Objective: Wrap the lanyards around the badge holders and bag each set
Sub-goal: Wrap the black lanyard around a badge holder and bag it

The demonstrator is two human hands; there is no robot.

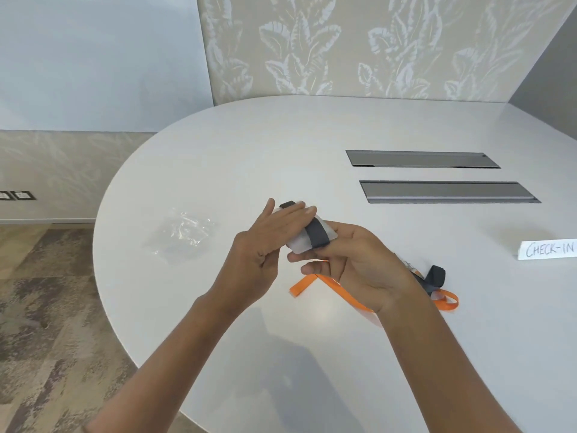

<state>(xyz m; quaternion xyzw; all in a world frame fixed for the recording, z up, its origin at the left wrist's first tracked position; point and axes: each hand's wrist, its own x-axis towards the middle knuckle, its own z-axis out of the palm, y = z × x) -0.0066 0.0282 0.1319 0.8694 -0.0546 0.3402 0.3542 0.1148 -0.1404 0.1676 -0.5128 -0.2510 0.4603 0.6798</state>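
Observation:
A clear badge holder with a dark grey lanyard wound around it is held above the white table. My left hand lies over its upper left part, fingers across the top. From underneath and the right, my right hand grips it. An orange lanyard lies on the table below my right hand. Another dark grey lanyard with a metal clip sits beside it to the right. A pile of clear plastic bags rests on the table to the left.
Two long grey cable hatches are set into the table at the back right. A white card reading CHECK-IN stands at the right edge. The table's rounded edge drops to patterned floor on the left.

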